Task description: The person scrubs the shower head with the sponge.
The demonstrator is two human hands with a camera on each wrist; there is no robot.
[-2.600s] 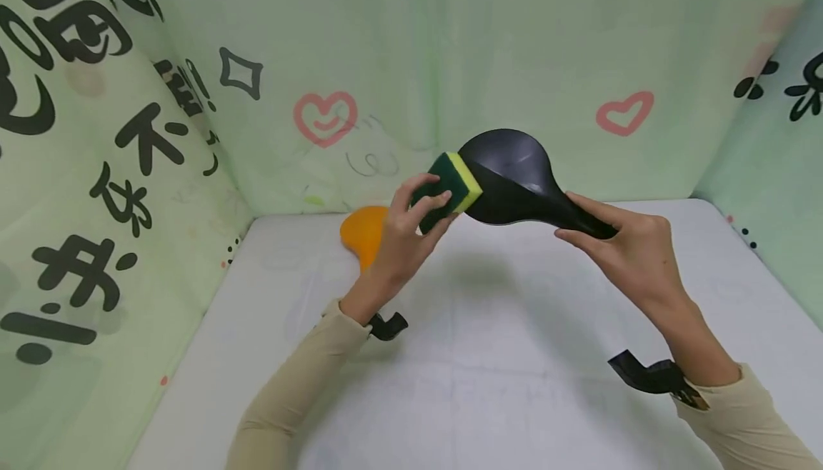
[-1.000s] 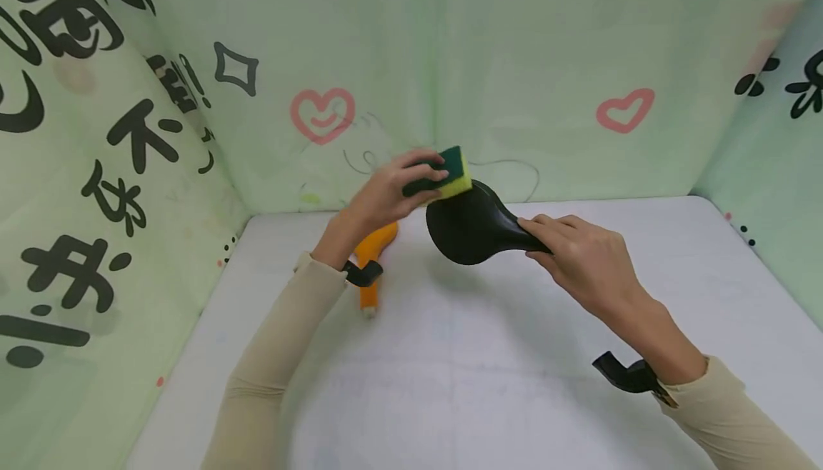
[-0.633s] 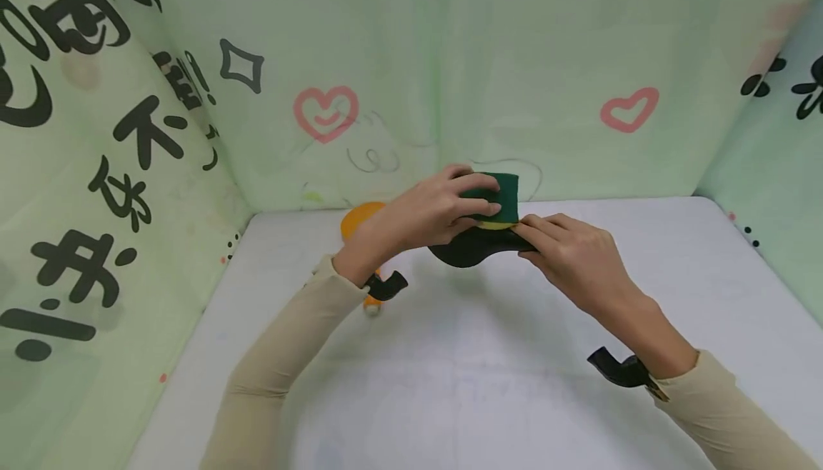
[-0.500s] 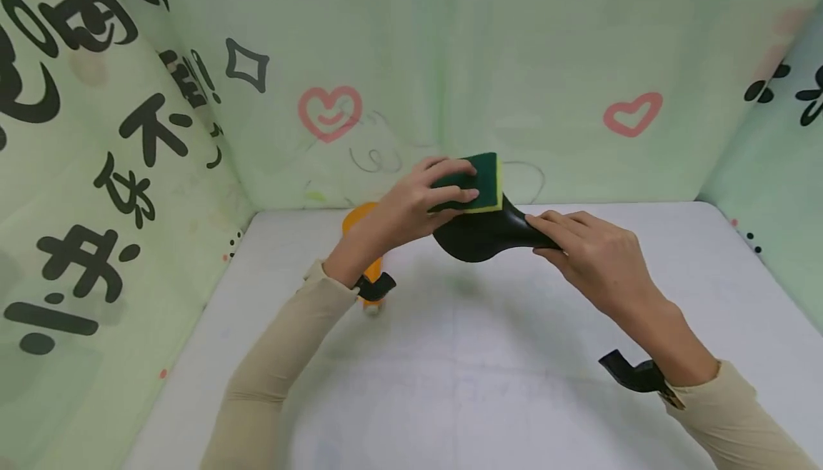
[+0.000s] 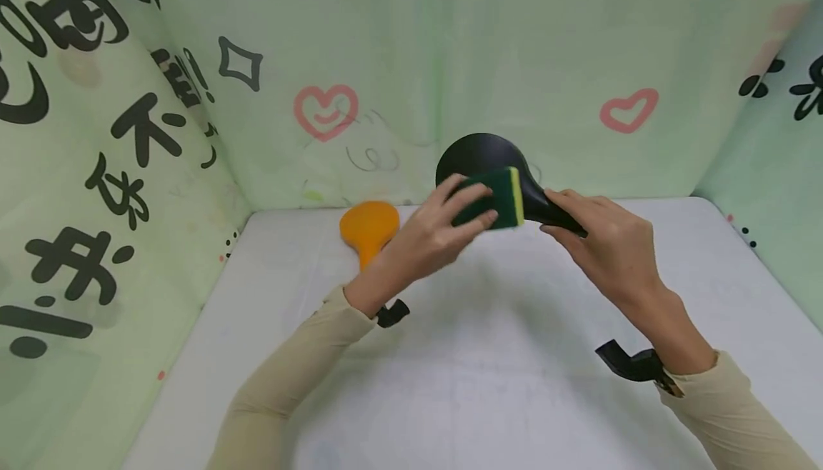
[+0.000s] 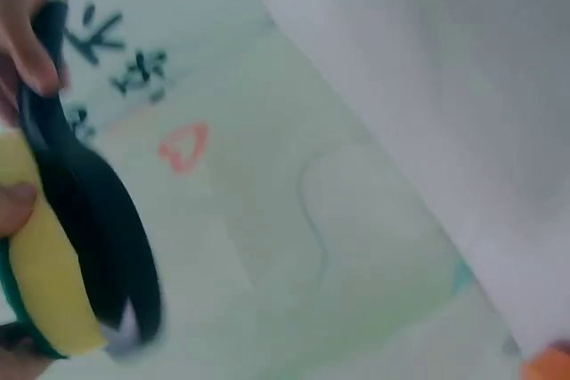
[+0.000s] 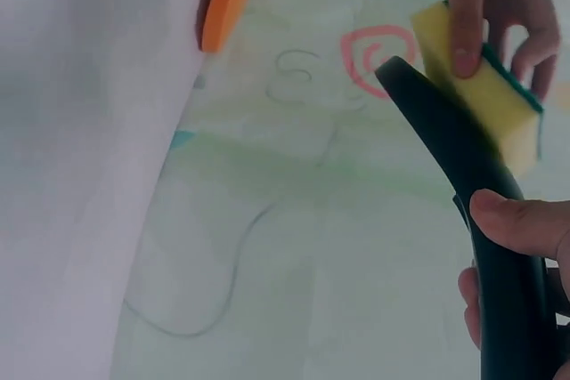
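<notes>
In the head view my left hand (image 5: 434, 231) holds a green-and-yellow scouring sponge (image 5: 506, 202), fingers spread over its green side. The sponge overlaps the round bowl of a black ladle (image 5: 482, 152), held up above the table. My right hand (image 5: 611, 245) grips the ladle by its handle. In the left wrist view, the sponge's yellow side (image 6: 49, 273) faces the bowl of the ladle (image 6: 125, 229). The right wrist view has the ladle edge-on (image 7: 454, 135), with the yellow side of the sponge (image 7: 485, 100) up against it.
An orange utensil (image 5: 369, 226) with a round head lies on the white table (image 5: 463, 384) at the back left, its handle partly behind my left arm. Light green printed curtains (image 5: 527, 41) enclose the back and sides.
The ladle, earlier lowered and tipped, is raised again, its bowl higher. The sponge has moved over it to the right and back, and now sits lower on the bowl. Both hands keep their hold.
</notes>
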